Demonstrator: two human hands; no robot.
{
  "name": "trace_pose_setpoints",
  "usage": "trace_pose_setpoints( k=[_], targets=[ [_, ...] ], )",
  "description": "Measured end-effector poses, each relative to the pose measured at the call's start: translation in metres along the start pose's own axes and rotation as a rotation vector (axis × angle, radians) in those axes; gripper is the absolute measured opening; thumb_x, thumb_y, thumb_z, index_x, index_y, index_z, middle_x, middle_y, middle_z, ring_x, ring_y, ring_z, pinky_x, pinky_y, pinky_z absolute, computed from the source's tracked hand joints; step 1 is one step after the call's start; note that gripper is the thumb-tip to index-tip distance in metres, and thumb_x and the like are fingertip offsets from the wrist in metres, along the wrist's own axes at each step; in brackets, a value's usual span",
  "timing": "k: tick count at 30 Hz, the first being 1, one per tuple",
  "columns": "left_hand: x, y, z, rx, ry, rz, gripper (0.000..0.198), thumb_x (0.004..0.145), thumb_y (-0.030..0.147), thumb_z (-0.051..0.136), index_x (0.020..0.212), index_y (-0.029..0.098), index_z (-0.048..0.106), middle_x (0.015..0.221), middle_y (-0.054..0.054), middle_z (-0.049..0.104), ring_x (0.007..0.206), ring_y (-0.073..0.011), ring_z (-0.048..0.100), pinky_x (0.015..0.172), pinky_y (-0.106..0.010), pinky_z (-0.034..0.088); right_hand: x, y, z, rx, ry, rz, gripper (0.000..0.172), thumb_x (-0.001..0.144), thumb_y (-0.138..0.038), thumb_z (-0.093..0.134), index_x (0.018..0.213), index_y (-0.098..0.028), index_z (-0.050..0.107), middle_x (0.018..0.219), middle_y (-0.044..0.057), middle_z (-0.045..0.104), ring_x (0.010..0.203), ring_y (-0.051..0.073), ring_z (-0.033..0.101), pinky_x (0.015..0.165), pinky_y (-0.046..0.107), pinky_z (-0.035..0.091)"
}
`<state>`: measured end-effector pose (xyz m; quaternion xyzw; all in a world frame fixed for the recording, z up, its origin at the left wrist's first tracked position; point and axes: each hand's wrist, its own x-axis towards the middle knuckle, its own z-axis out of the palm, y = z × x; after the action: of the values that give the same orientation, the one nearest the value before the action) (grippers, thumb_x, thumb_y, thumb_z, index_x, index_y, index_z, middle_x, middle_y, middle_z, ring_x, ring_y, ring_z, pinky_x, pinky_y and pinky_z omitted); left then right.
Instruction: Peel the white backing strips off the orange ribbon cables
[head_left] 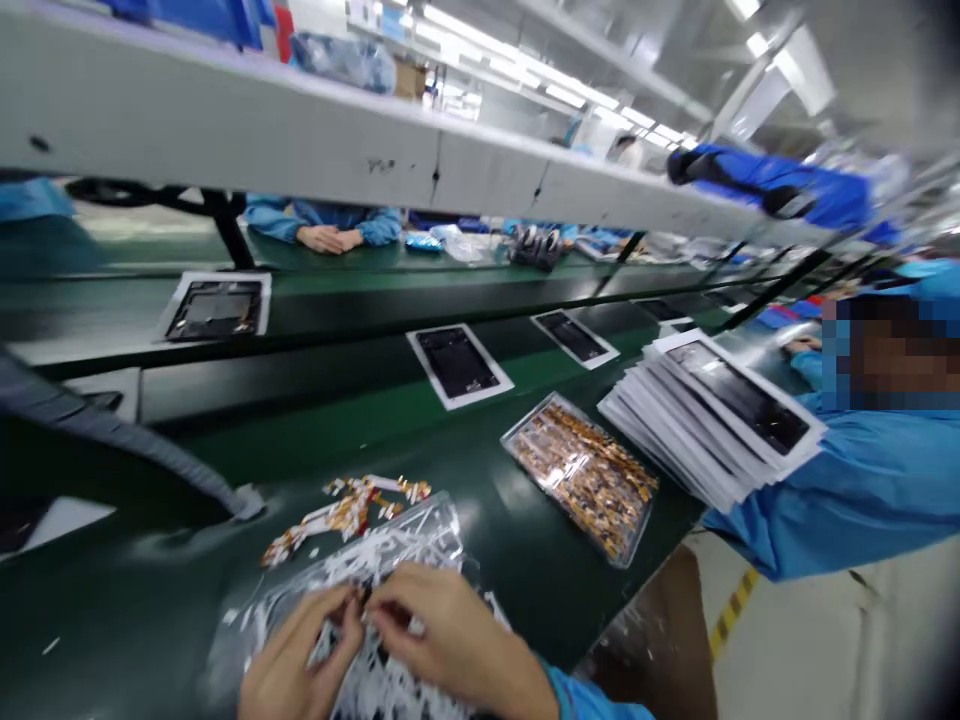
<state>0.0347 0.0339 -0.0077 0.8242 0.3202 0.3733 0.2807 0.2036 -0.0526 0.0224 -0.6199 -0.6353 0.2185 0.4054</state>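
Both my hands meet over a clear plastic tray [442, 515] filled with white paper-like strips [375, 690]. Thumb and fingers of my left hand [300, 650] are pinched together. My right hand [442, 625] pinches close against it, fingertips nearly touching the left ones. Whatever lies between the fingertips is too small and hidden to make out. Just beyond the tray is a loose pile of orange and white flex cables [352, 510]. Farther right, a clear tray of many small orange-gold parts [577, 470] lies on the green bench.
A tall stack of white sheets with black panels [720, 420] stands at the right, beside a co-worker's blue sleeve [855, 490]. Panels on white sheets [459, 365] lie along the green line. A grey-wrapped hose [127, 430] crosses at left. A long shelf beam [375, 150] spans above.
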Motion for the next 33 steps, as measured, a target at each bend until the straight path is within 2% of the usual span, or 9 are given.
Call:
trace_pose_setpoints(
  k=[4, 6, 7, 9, 14, 16, 21, 24, 33],
  targets=[
    [-0.005, 0.01, -0.003, 0.025, -0.242, -0.168, 0.021, 0.096, 0.029, 0.057, 0.082, 0.021, 0.069, 0.077, -0.002, 0.071, 0.073, -0.0186, 0.069, 0.068, -0.028, 0.055, -0.013, 0.001, -0.019, 0.186, 0.024, 0.251, 0.016, 0.096, -0.027, 0.055, 0.091, -0.017, 0.067, 0.075, 0.0, 0.063, 0.064, 0.01, 0.055, 0.061, 0.022, 0.044],
    [-0.012, 0.015, -0.001, -0.036, -0.286, -0.277, 0.029, 0.099, 0.032, 0.056, 0.076, 0.019, 0.067, 0.076, -0.003, 0.069, 0.071, -0.0163, 0.065, 0.071, -0.028, 0.054, -0.02, 0.01, -0.021, 0.275, -0.018, 0.343, 0.019, 0.097, -0.033, 0.057, 0.092, -0.017, 0.066, 0.068, -0.001, 0.058, 0.06, 0.01, 0.05, 0.056, 0.022, 0.04],
    [-0.016, 0.018, 0.001, -0.129, -0.256, -0.318, 0.02, 0.098, 0.033, 0.06, 0.09, 0.019, 0.07, 0.087, -0.004, 0.071, 0.074, -0.0153, 0.066, 0.072, -0.027, 0.055, -0.023, 0.015, -0.021, 0.317, -0.044, 0.372, 0.021, 0.096, -0.036, 0.059, 0.093, -0.018, 0.067, 0.068, -0.002, 0.057, 0.059, 0.01, 0.049, 0.055, 0.022, 0.039],
    [-0.021, 0.025, 0.005, -0.315, -0.218, -0.358, 0.03, 0.094, 0.036, 0.067, 0.121, 0.021, 0.068, 0.112, -0.007, 0.072, 0.084, -0.0153, 0.069, 0.073, -0.026, 0.057, -0.029, 0.02, -0.018, 0.388, -0.085, 0.411, 0.024, 0.093, -0.042, 0.063, 0.094, -0.018, 0.068, 0.07, -0.001, 0.058, 0.06, 0.01, 0.049, 0.054, 0.023, 0.039],
    [-0.027, 0.038, 0.016, -0.357, -0.135, -0.313, 0.017, 0.098, 0.032, 0.063, 0.098, 0.02, 0.075, 0.094, -0.004, 0.075, 0.089, -0.0156, 0.069, 0.074, -0.025, 0.055, -0.033, 0.017, -0.017, 0.482, -0.122, 0.479, 0.028, 0.086, -0.047, 0.071, 0.092, -0.019, 0.071, 0.063, -0.002, 0.057, 0.054, 0.01, 0.049, 0.049, 0.023, 0.039],
    [-0.031, 0.04, 0.019, -0.322, -0.051, -0.302, 0.015, 0.099, 0.028, 0.061, 0.101, 0.02, 0.074, 0.096, -0.004, 0.074, 0.089, -0.0143, 0.069, 0.072, -0.024, 0.056, -0.032, 0.016, -0.018, 0.493, -0.123, 0.51, 0.029, 0.085, -0.047, 0.073, 0.091, -0.019, 0.072, 0.059, -0.002, 0.058, 0.051, 0.011, 0.05, 0.048, 0.023, 0.041],
    [-0.043, 0.041, 0.021, 0.071, 0.201, 0.013, 0.017, 0.095, 0.022, 0.067, 0.111, 0.019, 0.071, 0.097, -0.004, 0.072, 0.082, -0.0128, 0.069, 0.075, -0.026, 0.057, -0.028, 0.019, -0.017, 0.509, -0.172, 0.571, 0.029, 0.085, -0.048, 0.073, 0.091, -0.019, 0.074, 0.054, -0.001, 0.063, 0.05, 0.012, 0.058, 0.053, 0.025, 0.048],
    [-0.043, 0.038, 0.018, 0.316, 0.175, 0.203, 0.017, 0.092, 0.025, 0.073, 0.107, 0.019, 0.071, 0.089, -0.001, 0.074, 0.08, -0.0135, 0.07, 0.071, -0.026, 0.055, -0.025, 0.02, -0.012, 0.532, -0.203, 0.582, 0.03, 0.086, -0.048, 0.073, 0.094, -0.02, 0.075, 0.057, 0.0, 0.066, 0.053, 0.013, 0.062, 0.056, 0.025, 0.052],
    [-0.029, 0.024, 0.008, 0.483, 0.086, 0.318, 0.008, 0.094, 0.024, 0.068, 0.1, 0.019, 0.07, 0.085, 0.001, 0.074, 0.072, -0.0121, 0.067, 0.063, -0.028, 0.047, -0.019, 0.011, 0.0, 0.529, -0.141, 0.552, 0.033, 0.085, -0.048, 0.073, 0.101, -0.019, 0.077, 0.064, 0.001, 0.069, 0.06, 0.015, 0.066, 0.061, 0.027, 0.056]
  ],
)
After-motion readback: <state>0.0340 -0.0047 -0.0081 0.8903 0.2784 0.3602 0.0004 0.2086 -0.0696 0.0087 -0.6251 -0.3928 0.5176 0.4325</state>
